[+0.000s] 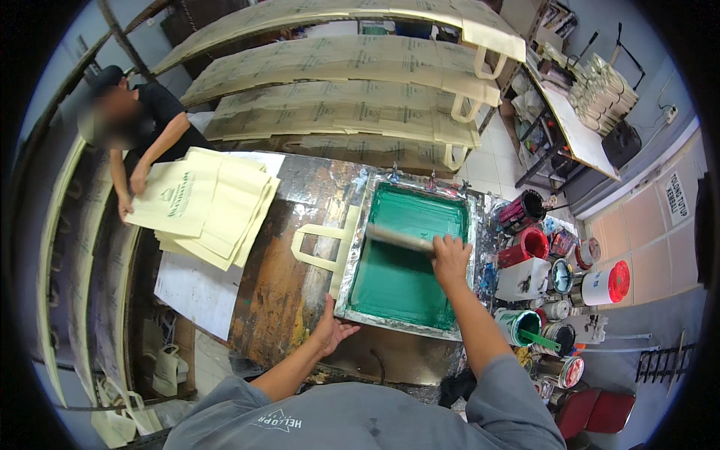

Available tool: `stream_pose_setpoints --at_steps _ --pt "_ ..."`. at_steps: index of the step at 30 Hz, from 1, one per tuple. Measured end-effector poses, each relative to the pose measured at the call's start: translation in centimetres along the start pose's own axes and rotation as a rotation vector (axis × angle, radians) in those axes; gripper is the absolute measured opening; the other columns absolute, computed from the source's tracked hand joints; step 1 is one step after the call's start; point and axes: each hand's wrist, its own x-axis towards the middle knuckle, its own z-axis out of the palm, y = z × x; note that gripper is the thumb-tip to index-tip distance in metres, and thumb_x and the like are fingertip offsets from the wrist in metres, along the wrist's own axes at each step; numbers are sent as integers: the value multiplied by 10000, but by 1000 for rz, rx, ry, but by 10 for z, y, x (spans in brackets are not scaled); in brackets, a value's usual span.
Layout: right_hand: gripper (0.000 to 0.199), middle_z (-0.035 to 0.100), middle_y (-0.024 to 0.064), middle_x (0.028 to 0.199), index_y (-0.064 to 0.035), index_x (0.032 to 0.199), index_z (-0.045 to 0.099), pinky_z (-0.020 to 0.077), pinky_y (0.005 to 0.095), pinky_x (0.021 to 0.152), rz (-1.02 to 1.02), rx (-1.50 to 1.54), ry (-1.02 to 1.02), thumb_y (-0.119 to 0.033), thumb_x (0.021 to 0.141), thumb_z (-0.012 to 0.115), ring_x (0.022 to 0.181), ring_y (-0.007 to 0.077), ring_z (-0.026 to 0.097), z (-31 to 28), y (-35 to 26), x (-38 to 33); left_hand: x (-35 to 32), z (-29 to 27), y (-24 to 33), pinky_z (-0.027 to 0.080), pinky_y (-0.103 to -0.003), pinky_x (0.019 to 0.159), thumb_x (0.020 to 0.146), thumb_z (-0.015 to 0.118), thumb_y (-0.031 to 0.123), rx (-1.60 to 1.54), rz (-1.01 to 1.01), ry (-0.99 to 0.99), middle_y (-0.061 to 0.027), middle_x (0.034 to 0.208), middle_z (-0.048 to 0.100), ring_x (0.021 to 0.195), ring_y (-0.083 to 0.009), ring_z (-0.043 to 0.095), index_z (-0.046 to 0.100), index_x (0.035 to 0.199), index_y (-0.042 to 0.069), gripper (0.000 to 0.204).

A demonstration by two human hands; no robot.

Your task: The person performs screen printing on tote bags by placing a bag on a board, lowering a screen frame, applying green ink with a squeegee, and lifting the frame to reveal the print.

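One squeegee (397, 237) slants over the green-inked mesh of a rectangular screen (409, 289) on the right part of the worktable (266, 281). Your right hand (451, 261) holds it, fingers closed around its right end. Your left hand (331, 328) is empty, its fingers spread, just beside the screen's near left corner; you cannot tell from here whether it touches the frame. Past the screen's left edge shows a strip of a cream bag (347, 244), its looped handle pointing left. Farther left, a co-worker's hands (135, 187) hold the left side of a printed bag on a cream stack (244, 202). To your right, ink tubs crowd together, one green-smeared tub (512, 322) holding a green stick (541, 341). On the far side, rack shelves (345, 101) carry rows of cream bags.
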Motion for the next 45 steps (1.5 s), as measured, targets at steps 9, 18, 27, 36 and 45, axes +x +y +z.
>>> stream_pose_setpoints --at_steps 9,18,27,36,45 --pt "598 661 58 1223 -195 1283 586 435 580 996 -29 6 -268 -243 774 897 1210 307 609 5 57 117 -1 25 92 602 -437 896 1008 479 792 1041 -253 -161 -199 916 771 936 -333 750 762 997 -11 852" --pt "595 668 46 1133 -163 1184 596 509 459 858 -82 34 -33 -240 702 936 1087 289 661 37 61 133 241 168 216 495 -497 963 845 702 754 1733 1533 204 -146 1121 678 1086 -345 619 686 1189 57 778" --pt "533 656 60 1075 -170 1198 608 467 467 847 -75 30 -151 -213 752 897 1041 296 639 18 26 37 199 127 138 545 -410 668 817 765 685 1813 1473 275 -76 814 636 784 -289 632 615 784 93 612" --pt "483 652 63 1051 -176 1170 648 443 468 826 -61 97 -162 -177 738 863 1004 283 624 -27 -41 -134 58 64 28 530 -414 643 781 800 678 1857 1381 185 -85 799 586 771 -291 621 613 808 89 618" --pt "514 636 80 1093 -192 1318 619 435 477 855 -79 115 -195 -248 853 830 1041 301 607 -44 -44 -138 19 51 27 378 -526 1112 790 826 672 1618 1350 151 -191 1274 552 1234 -396 504 517 1507 26 1014"
